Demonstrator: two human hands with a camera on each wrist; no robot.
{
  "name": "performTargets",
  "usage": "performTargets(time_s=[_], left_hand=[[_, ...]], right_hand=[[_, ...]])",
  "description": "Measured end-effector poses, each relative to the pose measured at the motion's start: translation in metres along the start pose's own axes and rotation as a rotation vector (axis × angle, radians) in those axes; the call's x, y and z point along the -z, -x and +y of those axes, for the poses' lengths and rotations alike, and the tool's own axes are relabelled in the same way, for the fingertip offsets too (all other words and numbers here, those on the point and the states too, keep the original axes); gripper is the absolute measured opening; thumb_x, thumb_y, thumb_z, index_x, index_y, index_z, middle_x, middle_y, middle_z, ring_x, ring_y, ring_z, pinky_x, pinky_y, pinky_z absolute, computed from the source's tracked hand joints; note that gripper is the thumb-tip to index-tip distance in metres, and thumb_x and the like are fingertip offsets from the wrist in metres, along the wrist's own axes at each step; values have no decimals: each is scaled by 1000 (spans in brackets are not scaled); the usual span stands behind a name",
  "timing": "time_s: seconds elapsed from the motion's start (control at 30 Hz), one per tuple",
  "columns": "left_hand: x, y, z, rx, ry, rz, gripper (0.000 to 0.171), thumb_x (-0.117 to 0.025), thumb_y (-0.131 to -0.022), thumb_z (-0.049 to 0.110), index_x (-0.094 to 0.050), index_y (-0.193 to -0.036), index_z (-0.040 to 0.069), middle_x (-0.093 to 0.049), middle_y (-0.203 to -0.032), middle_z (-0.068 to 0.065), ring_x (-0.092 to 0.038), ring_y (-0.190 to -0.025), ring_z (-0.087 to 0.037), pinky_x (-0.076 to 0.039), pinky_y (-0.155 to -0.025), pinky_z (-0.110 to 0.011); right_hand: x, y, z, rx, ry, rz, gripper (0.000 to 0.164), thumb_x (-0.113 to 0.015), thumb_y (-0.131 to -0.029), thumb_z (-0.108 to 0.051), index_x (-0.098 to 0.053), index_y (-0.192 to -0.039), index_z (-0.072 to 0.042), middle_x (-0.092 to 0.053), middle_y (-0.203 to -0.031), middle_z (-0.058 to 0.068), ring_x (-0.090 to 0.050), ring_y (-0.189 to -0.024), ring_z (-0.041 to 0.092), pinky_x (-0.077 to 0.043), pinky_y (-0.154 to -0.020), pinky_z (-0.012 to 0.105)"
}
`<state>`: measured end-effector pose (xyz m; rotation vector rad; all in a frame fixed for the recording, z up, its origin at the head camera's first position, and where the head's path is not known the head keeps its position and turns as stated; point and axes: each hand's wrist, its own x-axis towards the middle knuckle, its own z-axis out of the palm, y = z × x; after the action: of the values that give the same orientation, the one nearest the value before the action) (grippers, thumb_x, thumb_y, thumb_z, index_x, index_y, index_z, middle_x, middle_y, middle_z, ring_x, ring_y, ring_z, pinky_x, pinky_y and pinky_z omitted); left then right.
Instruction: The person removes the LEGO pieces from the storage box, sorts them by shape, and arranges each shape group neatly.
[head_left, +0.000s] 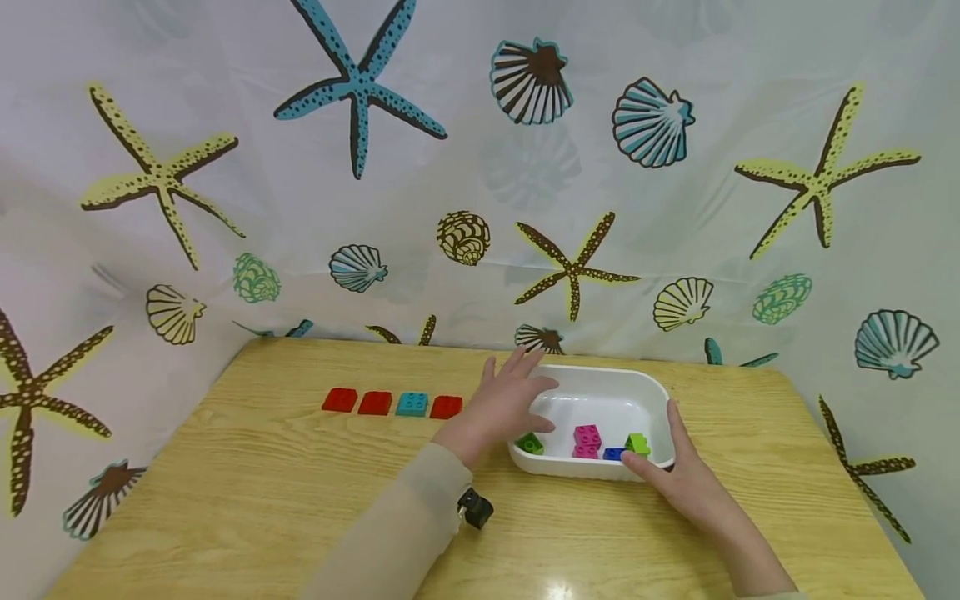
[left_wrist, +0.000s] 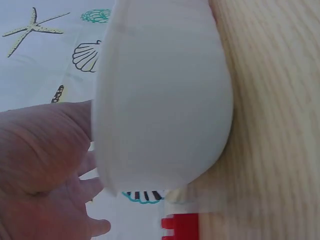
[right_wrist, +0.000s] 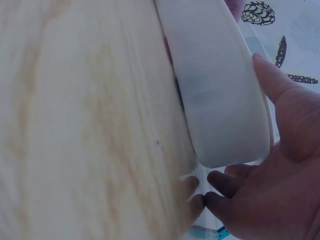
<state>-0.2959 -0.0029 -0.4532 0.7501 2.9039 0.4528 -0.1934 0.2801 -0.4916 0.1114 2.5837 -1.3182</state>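
Note:
A white plastic tray (head_left: 600, 379) stands on the table. Inside it lie a green toy brick (head_left: 531, 445), pink bricks (head_left: 587, 436), a blue brick (head_left: 613, 454) and a lime green brick (head_left: 637, 442). My left hand (head_left: 504, 407) is over the tray's left end, fingers spread and holding nothing. At the right end, my right hand (head_left: 690, 483) holds the tray by its corner, the thumb on the near rim and the fingers along the end wall. The right wrist view shows that thumb (right_wrist: 275, 80) against the rim.
Left of the tray runs a row of bricks: a red brick (head_left: 340, 400), another red brick (head_left: 375, 403), a light blue brick (head_left: 412, 404) and a red brick (head_left: 446, 407). Behind the wooden table (head_left: 300, 500) hangs a cloth (head_left: 420, 183) printed with starfish and shells.

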Motion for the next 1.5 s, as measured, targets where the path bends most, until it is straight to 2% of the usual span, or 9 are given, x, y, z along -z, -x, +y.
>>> performTargets(time_s=[0.2,0.33,0.43,0.77,0.9,1.1,1.23,1.33,1.5], left_hand=[[8,4,-2,-27,-25,-68,75,-96,-86,42,-68,-153,27,-21,-184,-6,-5,-170,-35,-1,-132,-69],[7,5,-3,-44,-50,-122,81,-97,-84,42,-65,-157,28,-19,-184,-6,-4,-170,-35,-1,-132,-69],[4,5,-4,-46,-59,-130,81,-97,-85,42,-63,-158,29,-18,-184,-6,-4,-170,-35,-1,-132,-69],[-6,0,1,11,-25,-58,82,-95,-88,43,-60,-160,31,-16,-184,-8,-1,-170,-35,-1,-132,-69],[-11,-5,2,23,-44,-27,80,-92,-89,48,-59,-161,32,-17,-184,-8,-1,-171,-34,-2,-132,-69],[-18,-13,-1,28,-73,43,72,-85,-95,54,-61,-159,31,-21,-183,-10,-7,-170,-36,-8,-131,-71],[-18,-13,-2,9,-58,83,67,-82,-97,54,-64,-157,31,-23,-183,-7,-8,-170,-34,-7,-131,-71],[-16,-12,-1,-34,-43,99,67,-85,-95,51,-65,-156,31,-25,-182,-3,-8,-170,-30,-4,-132,-69],[-14,-8,2,-97,-51,68,68,-92,-91,45,-69,-153,30,-32,-180,0,-11,-170,-28,-2,-133,-66]], right_hand=[[1,0,1,-5,7,5,124,-70,-104,-62,25,-173,-22,11,-181,26,-3,-164,58,-13,-127,75],[0,0,0,-20,11,3,125,-70,-103,-63,25,-172,-22,11,-181,26,-3,-164,58,-13,-126,75],[-1,0,0,-24,6,2,125,-70,-103,-64,26,-172,-22,11,-181,25,-3,-164,58,-13,-126,75],[-3,1,2,-8,-7,9,124,-72,-103,-61,23,-173,-21,9,-181,26,-3,-164,57,-13,-127,74],[-3,0,2,-10,-6,13,124,-72,-103,-60,23,-173,-21,8,-181,28,-4,-164,58,-13,-127,74],[-4,-1,1,-11,-1,11,124,-71,-103,-61,24,-173,-22,9,-181,27,-4,-164,58,-14,-126,74],[-4,-1,-1,-15,7,12,124,-71,-103,-63,24,-173,-23,9,-181,27,-5,-163,59,-14,-126,75],[-3,-1,-2,-10,9,14,123,-70,-104,-62,24,-173,-23,9,-181,27,-6,-163,59,-14,-126,75],[-2,0,-1,-10,3,14,123,-70,-104,-62,24,-173,-22,10,-181,26,-5,-163,59,-14,-126,75]])
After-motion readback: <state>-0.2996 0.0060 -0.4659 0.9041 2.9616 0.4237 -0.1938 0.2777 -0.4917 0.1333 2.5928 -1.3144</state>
